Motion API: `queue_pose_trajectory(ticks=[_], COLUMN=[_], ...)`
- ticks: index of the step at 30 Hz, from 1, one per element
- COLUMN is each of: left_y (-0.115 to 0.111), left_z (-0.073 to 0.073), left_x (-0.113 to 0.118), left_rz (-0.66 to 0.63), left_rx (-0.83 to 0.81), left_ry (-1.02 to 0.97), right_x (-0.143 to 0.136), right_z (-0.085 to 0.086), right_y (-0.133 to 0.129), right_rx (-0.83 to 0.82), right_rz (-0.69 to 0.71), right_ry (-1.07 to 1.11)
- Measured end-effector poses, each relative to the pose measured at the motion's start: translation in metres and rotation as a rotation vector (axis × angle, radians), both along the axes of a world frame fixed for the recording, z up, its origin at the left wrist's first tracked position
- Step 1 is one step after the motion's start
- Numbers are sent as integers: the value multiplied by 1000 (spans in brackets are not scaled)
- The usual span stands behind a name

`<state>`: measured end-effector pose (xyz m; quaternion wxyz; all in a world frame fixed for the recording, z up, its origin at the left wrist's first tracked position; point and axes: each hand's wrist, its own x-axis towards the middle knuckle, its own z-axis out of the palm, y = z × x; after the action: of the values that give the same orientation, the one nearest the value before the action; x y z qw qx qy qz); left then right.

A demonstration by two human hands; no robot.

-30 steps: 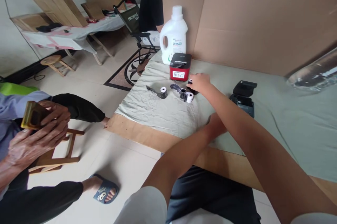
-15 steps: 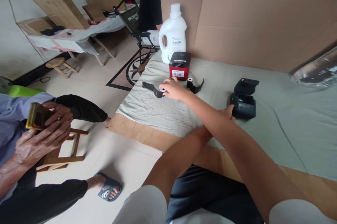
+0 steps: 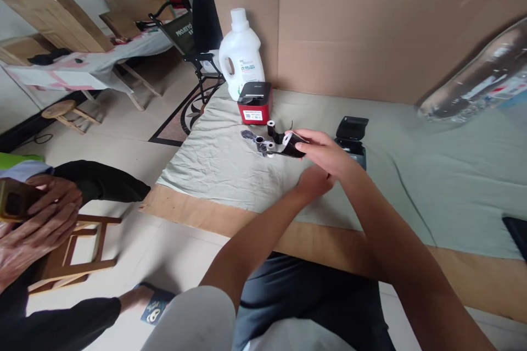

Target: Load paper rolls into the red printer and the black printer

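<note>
My right hand (image 3: pixel 323 149) is closed on a roll of paper with a dark outer side (image 3: pixel 293 145), its white end facing left. Just below, my left hand (image 3: pixel 315 180) is partly covered by the right hand, and its fingers are mostly hidden. Small rolls (image 3: pixel 260 143) with loose dark strips lie left of the held roll, and another small roll (image 3: pixel 270 127) stands in front of a red and black box-shaped device (image 3: pixel 255 104). Behind my right hand, a black device (image 3: pixel 352 137) has its lid raised.
A white jug (image 3: pixel 242 57) stands behind the red device. Cardboard (image 3: pixel 362 27) rises behind the cloth-covered table (image 3: pixel 214 170). A plastic-wrapped package (image 3: pixel 473 82) is at right. At left, a seated person's hands (image 3: pixel 45 213) hold a phone (image 3: pixel 16 200).
My right hand has moved right from the small rolls and now holds a larger roll. My left hand has left the black device's side. The view has shifted right.
</note>
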<state>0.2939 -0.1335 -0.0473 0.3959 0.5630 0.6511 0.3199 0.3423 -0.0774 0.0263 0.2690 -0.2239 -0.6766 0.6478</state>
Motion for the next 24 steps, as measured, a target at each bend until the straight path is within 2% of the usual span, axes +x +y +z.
queue_pose_trajectory(ticks=[3,6,8,10,13,15,19,24], left_y=[3,7,8,7,5,5,8,11], left_z=[-4,-8,-11,-14,-21,-26,-34,-40], left_x=[4,3,-1,-5,-8,-7,-3,-1], left_rz=[-19,57,134,169,101,20,-172,-315], left_rx=[77,184,335,504,642,718,855,815], left_ry=[123,253,294,306,329,378,477,498], right_x=[50,92,111,124,130,129,122,116], right_z=[13,23,26,24,9,-5,-24,-27], right_y=[8,26,41,57,77,86,91,87], right_rx=[77,16,-42,-40,125,277,535,676], right_rz=[-67,-72,-52,-101,-284,-349,-355,-371], right_ry=[-84,-129,-153,-194,-313,-411,-663,-940])
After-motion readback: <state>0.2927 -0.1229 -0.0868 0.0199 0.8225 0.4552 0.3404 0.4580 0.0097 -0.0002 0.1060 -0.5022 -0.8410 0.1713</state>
